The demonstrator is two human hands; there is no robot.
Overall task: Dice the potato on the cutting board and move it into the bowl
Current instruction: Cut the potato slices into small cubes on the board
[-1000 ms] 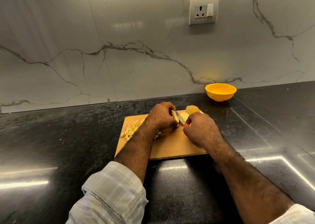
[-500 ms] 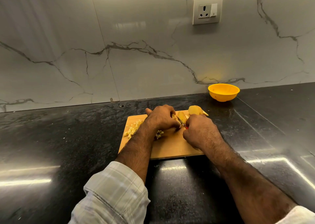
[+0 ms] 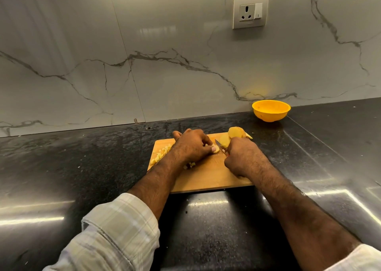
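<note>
A wooden cutting board is lying on a dark polished counter below a marbled wall. The left hand is resting over the board's middle, its fingers curling down and pinning a small pale potato piece against the wood. Just at 3 o'clock of it, the right hand is closing fully around a knife, only a trace of red handle showing, the blade pointing toward 11 o'clock and touching the held piece. Uncut potato slices are leaning together at the board's 1 o'clock corner. Diced potato is lying at the board's 9 o'clock edge, partly hidden by the left forearm. A yellow bowl is standing on the counter at 1 o'clock, well apart from the board. A wall socket is sitting above.
</note>
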